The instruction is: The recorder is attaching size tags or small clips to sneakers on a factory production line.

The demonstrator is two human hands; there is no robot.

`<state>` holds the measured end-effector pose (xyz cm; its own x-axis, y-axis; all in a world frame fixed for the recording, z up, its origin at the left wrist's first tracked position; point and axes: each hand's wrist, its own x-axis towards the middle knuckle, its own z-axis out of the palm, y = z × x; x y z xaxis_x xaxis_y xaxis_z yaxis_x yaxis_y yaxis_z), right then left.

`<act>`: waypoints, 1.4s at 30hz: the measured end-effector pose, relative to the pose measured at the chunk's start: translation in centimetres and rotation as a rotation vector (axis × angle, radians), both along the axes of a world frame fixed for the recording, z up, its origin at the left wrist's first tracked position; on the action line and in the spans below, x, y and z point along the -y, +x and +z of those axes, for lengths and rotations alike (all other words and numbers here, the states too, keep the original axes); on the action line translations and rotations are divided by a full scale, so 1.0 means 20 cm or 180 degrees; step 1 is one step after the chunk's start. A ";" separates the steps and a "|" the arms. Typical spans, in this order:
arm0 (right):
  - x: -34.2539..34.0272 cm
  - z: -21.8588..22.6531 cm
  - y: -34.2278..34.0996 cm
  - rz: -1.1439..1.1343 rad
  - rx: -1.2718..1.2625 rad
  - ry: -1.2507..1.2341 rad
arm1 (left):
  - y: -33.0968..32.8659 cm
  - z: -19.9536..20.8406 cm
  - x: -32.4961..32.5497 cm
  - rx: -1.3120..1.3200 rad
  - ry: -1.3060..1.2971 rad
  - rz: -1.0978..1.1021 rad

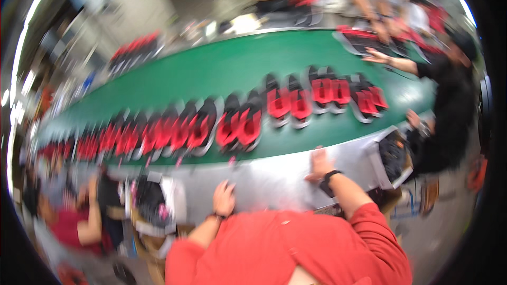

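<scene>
My left hand point(224, 199) rests on the grey metal ledge point(272, 177) in front of me, holding nothing, its fingers apart though blurred. Further right, my right hand point(320, 163) lies on the same ledge near the green belt, open, with a dark band on the wrist. Pairs of black and red shoes with pale soles stand in a long row on the green surface point(211, 68). Nearest to my left hand is one pair point(239, 126); another pair point(289, 103) stands beyond my right hand. Neither hand touches a shoe.
Boxes of dark items stand at the ledge, one box point(388, 161) right and one box point(158, 200) left. A person in black point(449, 105) reaches over the belt's right end. Other people work across the belt and at lower left. More shoes point(359, 42) lie along the far edge.
</scene>
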<state>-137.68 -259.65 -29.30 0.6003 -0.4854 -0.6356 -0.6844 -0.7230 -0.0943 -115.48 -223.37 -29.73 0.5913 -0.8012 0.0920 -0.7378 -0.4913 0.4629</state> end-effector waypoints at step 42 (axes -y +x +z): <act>0.22 -0.13 -0.12 -0.0146 0.0041 -0.0122 | 0.29 0.89 -1.04 -0.0284 0.1668 0.1062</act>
<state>-140.06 -264.06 -31.90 0.5849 -0.5364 -0.6084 -0.7159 -0.6941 -0.0763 -109.62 -202.52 -11.89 0.8046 -0.4975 -0.3242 -0.4752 -0.8668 0.1509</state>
